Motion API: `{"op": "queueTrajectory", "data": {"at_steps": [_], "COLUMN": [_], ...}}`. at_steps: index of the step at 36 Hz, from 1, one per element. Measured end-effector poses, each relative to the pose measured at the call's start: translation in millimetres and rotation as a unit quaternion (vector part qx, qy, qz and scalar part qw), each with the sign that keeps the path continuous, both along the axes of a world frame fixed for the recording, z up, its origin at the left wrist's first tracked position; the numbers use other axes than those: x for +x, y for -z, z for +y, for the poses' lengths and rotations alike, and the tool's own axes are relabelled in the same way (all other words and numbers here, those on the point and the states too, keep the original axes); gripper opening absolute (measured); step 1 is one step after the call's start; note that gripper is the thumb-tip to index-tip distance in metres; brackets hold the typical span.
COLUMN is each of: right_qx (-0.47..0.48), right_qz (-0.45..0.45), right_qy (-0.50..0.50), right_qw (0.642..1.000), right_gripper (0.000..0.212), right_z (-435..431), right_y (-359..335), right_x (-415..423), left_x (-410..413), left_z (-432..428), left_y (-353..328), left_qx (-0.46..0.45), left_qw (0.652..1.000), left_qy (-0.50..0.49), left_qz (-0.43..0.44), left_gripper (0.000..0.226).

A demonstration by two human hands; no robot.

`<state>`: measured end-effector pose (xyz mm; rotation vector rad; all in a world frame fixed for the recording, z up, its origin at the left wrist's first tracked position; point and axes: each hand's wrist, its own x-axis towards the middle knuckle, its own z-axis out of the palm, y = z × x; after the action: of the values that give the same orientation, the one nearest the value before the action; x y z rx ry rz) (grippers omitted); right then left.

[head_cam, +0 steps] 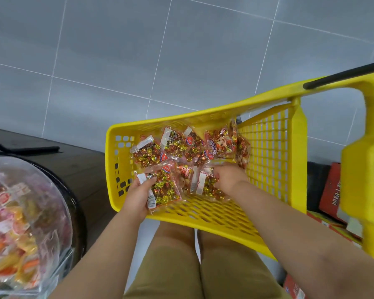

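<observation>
A yellow plastic shopping basket (266, 147) stands on the grey tiled floor in front of my knees, with several clear bags of gold and red wrapped candies (177, 145) inside. My left hand (138, 195) grips one candy bag (162, 187) at the basket's near left corner, thumb on top of it. My right hand (228, 175) reaches into the pile further right, fingers curled down among the bags around another candy bag (207, 186); its fingertips are hidden.
A clear domed bin (24, 212) full of mixed sweets sits at the left on a dark stand. The basket's yellow handle post (367, 169) with a black bar rises at the right. Red cartons (330, 190) lie behind it on the floor.
</observation>
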<state>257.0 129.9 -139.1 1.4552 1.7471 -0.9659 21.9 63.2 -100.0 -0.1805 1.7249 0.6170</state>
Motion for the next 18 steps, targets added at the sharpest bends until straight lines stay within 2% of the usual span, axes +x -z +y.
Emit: {"op": "queueTrajectory", "data": {"at_steps": [5,7,9,11,12,14,15,18], "right_qx": [0.043,0.049,0.015,-0.031,-0.047,-0.060,-0.065,-0.082], "right_qz": [0.101,0.167,0.235,0.271,0.282,0.287,0.286,0.279], "right_qy": [0.199,0.324,0.448,0.513,0.523,0.512,0.501,0.479], "right_qw": [0.974,0.930,0.862,0.814,0.803,0.807,0.814,0.828], "right_gripper": [0.035,0.029,0.031,0.031,0.029,0.030,0.031,0.020], "right_z": [5,7,7,1,-4,-15,-20,-37], "right_y": [-27,-37,-49,-57,-58,-57,-56,-51], "right_x": [14,17,13,3,-4,-20,-27,-45], "left_x": [0,2,5,10,12,16,17,16], "left_z": [4,6,7,9,10,13,14,11], "left_y": [-5,-6,-7,-11,-12,-17,-19,-24], "left_qx": [0.003,0.007,0.015,0.022,0.026,0.035,0.041,0.065], "left_qw": [0.999,0.999,0.998,0.999,0.999,0.998,0.996,0.994], "left_qy": [0.036,0.042,0.046,0.039,0.021,-0.014,-0.018,0.026], "left_qz": [0.023,0.030,0.031,0.016,-0.002,-0.050,-0.071,-0.081], "left_gripper": [0.030,0.027,0.018,0.015,0.017,0.031,0.045,0.072]}}
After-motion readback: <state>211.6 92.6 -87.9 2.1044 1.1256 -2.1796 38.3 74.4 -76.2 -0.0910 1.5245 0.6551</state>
